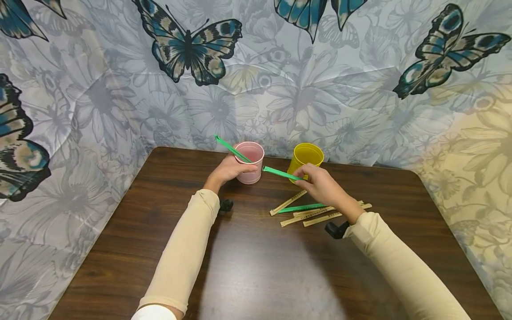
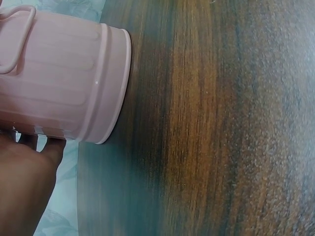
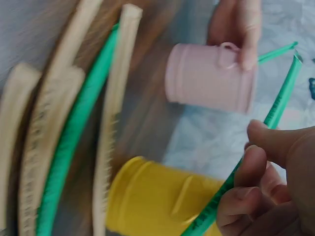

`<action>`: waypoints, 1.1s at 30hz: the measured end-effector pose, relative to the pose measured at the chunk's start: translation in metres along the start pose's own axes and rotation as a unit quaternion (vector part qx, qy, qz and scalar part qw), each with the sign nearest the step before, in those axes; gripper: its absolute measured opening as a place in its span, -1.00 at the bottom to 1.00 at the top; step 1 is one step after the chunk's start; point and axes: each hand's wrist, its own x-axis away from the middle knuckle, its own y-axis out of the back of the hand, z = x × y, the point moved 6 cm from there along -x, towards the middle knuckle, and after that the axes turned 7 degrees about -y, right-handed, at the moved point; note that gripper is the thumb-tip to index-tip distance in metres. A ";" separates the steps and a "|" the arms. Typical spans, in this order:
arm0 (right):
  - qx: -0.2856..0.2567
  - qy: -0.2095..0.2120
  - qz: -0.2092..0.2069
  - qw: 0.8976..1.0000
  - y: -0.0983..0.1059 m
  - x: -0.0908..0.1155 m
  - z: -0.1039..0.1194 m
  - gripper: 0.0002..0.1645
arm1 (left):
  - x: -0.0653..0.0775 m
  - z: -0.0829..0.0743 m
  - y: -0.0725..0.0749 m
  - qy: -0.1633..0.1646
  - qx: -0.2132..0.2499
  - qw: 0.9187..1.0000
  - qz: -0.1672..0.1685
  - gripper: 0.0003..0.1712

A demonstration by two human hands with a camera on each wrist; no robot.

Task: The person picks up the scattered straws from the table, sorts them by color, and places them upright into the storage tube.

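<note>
My left hand [image 1: 233, 169] grips the pink cup [image 1: 250, 177] near its rim, thumb along the front. A slim green stick [image 1: 230, 147] leans out of that cup to the left. In the left wrist view, the cup's ribbed wall [image 2: 54, 64] and looped handle show, with fingers against its side. My right hand [image 1: 320, 184] pinches another slim green stick [image 3: 280, 96] with dark print between thumb and fingers. Its far end points toward the pink cup. Behind this hand stands a yellow cup [image 1: 306, 153] with a handle, partly covered by the fingers.
Below the right hand, several beige printed sticks [image 1: 291, 221] and one green stick [image 1: 298, 208] lie loosely crossed on the dark wooden table [image 1: 256, 266]. A butterfly-patterned cloth [image 1: 300, 89] hangs behind the table's back edge. Black wrist devices [image 1: 337, 230] sit under both wrists.
</note>
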 end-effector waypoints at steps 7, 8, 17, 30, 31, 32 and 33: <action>-0.025 0.004 -0.011 1.000 0.006 -0.019 0.025 -0.83 | 0.000 0.002 0.001 0.011 0.001 1.000 -0.004 0.02; -0.029 0.007 -0.016 0.999 0.008 -0.021 0.028 -0.82 | 0.000 0.002 0.000 0.009 0.001 1.000 -0.001 0.02; -0.044 0.027 -0.062 0.997 0.015 -0.047 0.053 -0.83 | 0.000 0.001 0.000 0.003 0.006 1.000 0.010 -0.05; -0.077 0.034 -0.081 0.993 0.029 -0.085 0.083 -0.80 | -0.001 -0.001 0.000 -0.005 0.017 1.000 0.013 -0.07; -0.079 0.036 -0.082 0.993 0.029 -0.088 0.087 -0.80 | -0.001 -0.001 0.000 -0.004 0.020 1.000 0.013 -0.05; -0.079 0.039 -0.083 0.993 0.030 -0.091 0.090 -0.79 | -0.001 -0.001 0.001 -0.003 0.022 1.000 0.013 -0.03; -0.078 0.041 -0.085 0.992 0.031 -0.094 0.093 -0.79 | -0.001 0.000 0.001 -0.003 0.023 1.000 0.013 -0.02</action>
